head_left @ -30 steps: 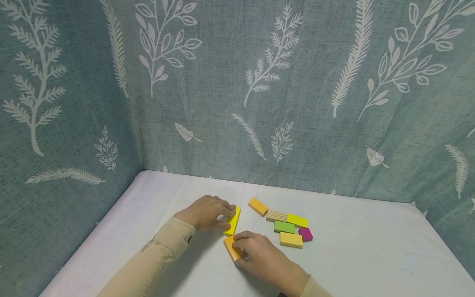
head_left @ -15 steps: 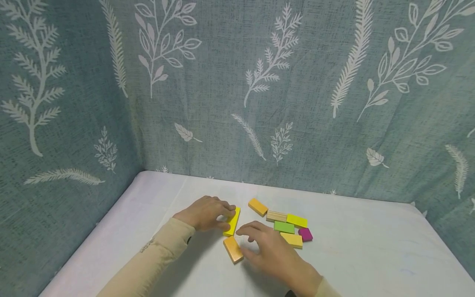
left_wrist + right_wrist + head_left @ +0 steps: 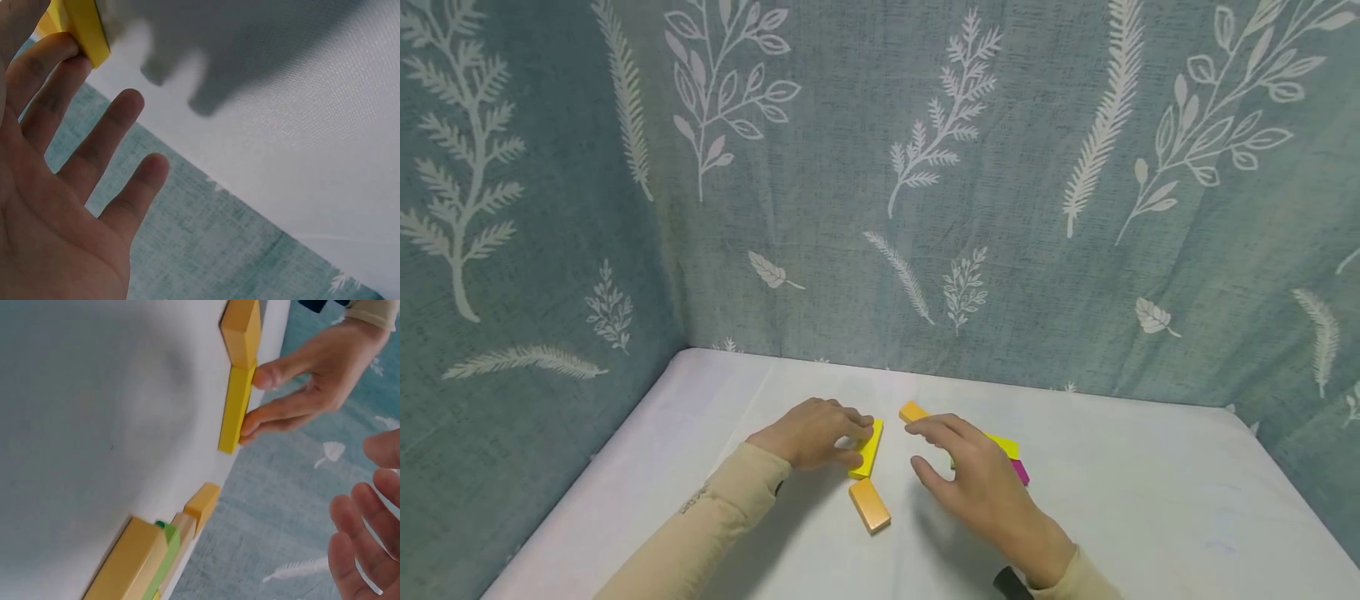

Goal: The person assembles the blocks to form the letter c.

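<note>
On the white-covered bench (image 3: 1150,492), the left hand (image 3: 811,433) rests its thumb and fingertips against a yellow block (image 3: 872,448), other fingers spread. An orange block (image 3: 870,506) lies at its near end. The right hand (image 3: 988,483), holding nothing, hovers with fingers parted, partly hiding more blocks (image 3: 1003,445) in the head view.

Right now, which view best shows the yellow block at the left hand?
Right wrist: the yellow block shows nearly whole, the left hand along its far side. Head: that hand covers part of it. Left wrist: only a piece, cut at the top edge.
</note>
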`<state>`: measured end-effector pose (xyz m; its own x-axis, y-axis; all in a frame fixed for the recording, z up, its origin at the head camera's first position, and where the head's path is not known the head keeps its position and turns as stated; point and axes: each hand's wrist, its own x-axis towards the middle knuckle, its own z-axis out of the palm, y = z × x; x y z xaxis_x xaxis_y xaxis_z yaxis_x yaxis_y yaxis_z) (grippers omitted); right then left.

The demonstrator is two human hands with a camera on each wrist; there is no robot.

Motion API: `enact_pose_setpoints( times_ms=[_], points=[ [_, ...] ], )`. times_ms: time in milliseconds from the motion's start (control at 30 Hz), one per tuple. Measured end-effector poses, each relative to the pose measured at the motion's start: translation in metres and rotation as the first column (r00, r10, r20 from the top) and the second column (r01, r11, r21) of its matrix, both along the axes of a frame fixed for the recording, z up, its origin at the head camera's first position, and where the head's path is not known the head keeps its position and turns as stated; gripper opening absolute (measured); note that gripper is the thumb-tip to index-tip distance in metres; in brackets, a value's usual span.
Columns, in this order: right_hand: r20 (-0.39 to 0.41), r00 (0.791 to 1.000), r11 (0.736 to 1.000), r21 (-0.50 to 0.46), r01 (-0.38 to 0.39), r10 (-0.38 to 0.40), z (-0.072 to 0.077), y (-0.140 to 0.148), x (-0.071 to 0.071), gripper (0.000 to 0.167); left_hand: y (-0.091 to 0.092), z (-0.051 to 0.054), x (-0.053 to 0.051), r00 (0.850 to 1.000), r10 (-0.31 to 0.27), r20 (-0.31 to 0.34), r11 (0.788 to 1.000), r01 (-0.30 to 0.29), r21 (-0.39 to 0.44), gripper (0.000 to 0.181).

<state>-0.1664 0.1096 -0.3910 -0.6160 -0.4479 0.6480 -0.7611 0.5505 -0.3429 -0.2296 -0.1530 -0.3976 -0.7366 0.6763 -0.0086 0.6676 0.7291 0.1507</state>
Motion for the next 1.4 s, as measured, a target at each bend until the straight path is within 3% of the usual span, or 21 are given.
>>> enact_pose_setpoints(
  times_ms=[367,900,1233,1400],
  points=[
    [0.022,0.987,0.984,0.089,0.155,-0.157,-0.002,0.013,-0.006,0.046,0.000,0.001,0.002,1.000,0.004,0.003,1.000,-0.004,-0.005,0.040],
    [0.072,0.983,0.978,0.131,0.161,-0.171,-0.007,0.021,-0.021,0.047,0.000,0.000,0.001,1.000,0.007,0.008,1.000,-0.007,0.005,0.041],
    [0.013,0.991,0.971,0.203,0.124,-0.130,0.006,0.023,-0.037,0.061,0.002,-0.001,-0.001,1.000,0.014,0.001,1.000,-0.014,-0.010,0.039],
    [0.119,0.979,0.959,0.250,0.134,-0.168,0.006,0.019,-0.044,0.058,0.002,0.000,0.000,1.000,0.016,-0.002,1.000,-0.016,-0.012,0.039]
  ],
)
